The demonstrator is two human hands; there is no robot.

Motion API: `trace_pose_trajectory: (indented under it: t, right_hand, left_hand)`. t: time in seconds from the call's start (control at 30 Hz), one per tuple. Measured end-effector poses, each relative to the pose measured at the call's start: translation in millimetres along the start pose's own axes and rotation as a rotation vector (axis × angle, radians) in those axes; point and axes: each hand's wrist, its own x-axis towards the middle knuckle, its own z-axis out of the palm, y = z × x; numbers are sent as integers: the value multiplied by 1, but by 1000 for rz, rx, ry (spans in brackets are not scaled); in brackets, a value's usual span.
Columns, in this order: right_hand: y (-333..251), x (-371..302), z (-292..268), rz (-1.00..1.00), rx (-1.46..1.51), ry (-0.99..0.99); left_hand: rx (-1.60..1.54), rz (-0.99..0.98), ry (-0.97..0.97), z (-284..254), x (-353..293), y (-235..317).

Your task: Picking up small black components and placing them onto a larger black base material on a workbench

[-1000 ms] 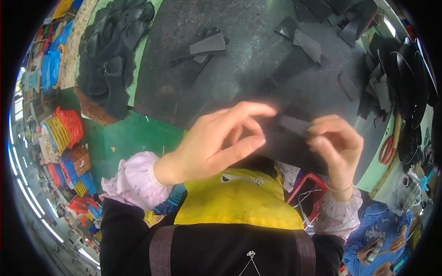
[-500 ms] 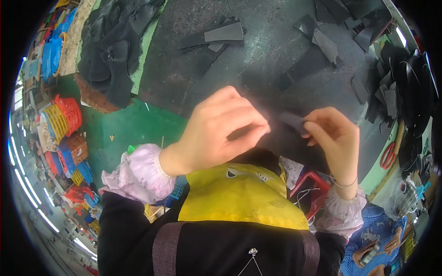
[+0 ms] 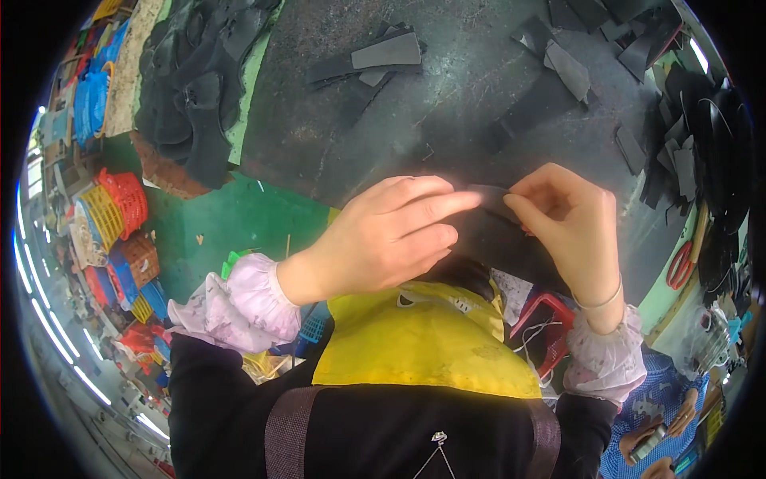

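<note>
Dark grey strip: pinching it over counter with fingers of right hand, having just uncurled left hand to loosely spread fingers by strip's left end, apparently now working two-handed.

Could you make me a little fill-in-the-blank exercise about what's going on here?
1. The right hand pinches a dark strip between its fingers and ____.
2. The bright cloth below the hands is ____ in colour.
3. Toward the table's right edge, the scissors have ____ handles.
4. A thin bracelet circles the person's ____ wrist.

Missing words: thumb; yellow; red; right.
</note>
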Motion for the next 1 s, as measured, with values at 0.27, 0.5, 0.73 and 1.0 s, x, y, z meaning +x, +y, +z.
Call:
trace_pose_trajectory:
  t: [0.27,0.5,0.73,1.0]
  right_hand:
    - [-2,-6,8,-474,-441,164]
    - [12,26,-32,-347,-88,380]
    - [9,87,-49,-636,-469,448]
    - [21,45,-53,-308,88,115]
  left_hand:
    - [130,-183,85,6,17,7]
    - [602,-363,177,-53,35,-28]
    - [296,-39,115,7,96,-24]
    - [-109,-236,-37,-30,84,-18]
